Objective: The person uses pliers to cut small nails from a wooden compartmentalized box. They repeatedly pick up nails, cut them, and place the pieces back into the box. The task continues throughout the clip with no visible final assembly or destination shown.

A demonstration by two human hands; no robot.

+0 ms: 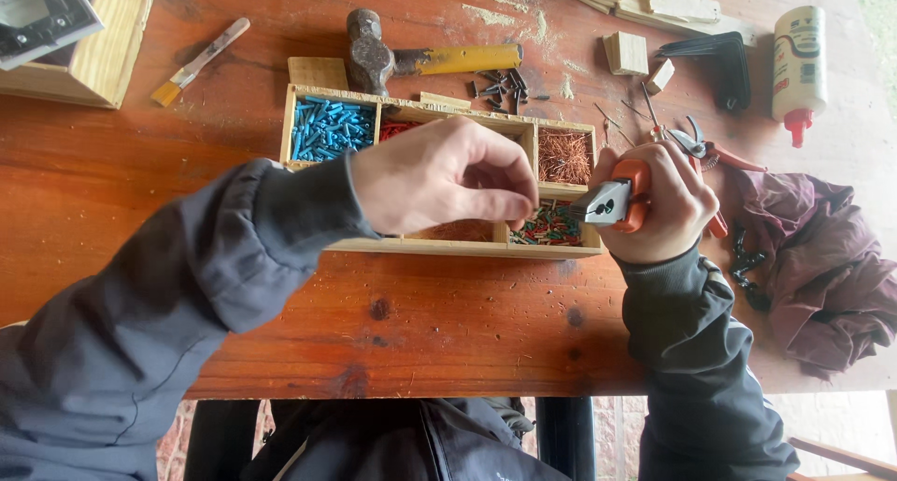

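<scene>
Left hand (pixel 439 174) hovers over the wooden compartment tray (pixel 439 245), fingertips pinched on something too small to identify. Right hand (pixel 659 205) is closed around orange-handled pliers (pixel 617 201), nose pointing at the left fingertips, just beside them. Risks — the pliers could nip a fingertip if they close off-target; a weak pinch would drop the piece into the mixed compartments.

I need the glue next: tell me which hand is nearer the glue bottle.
Right. The right hand, holding a tool, is below-left of the glue bottle; the left hand is farther left.
</scene>
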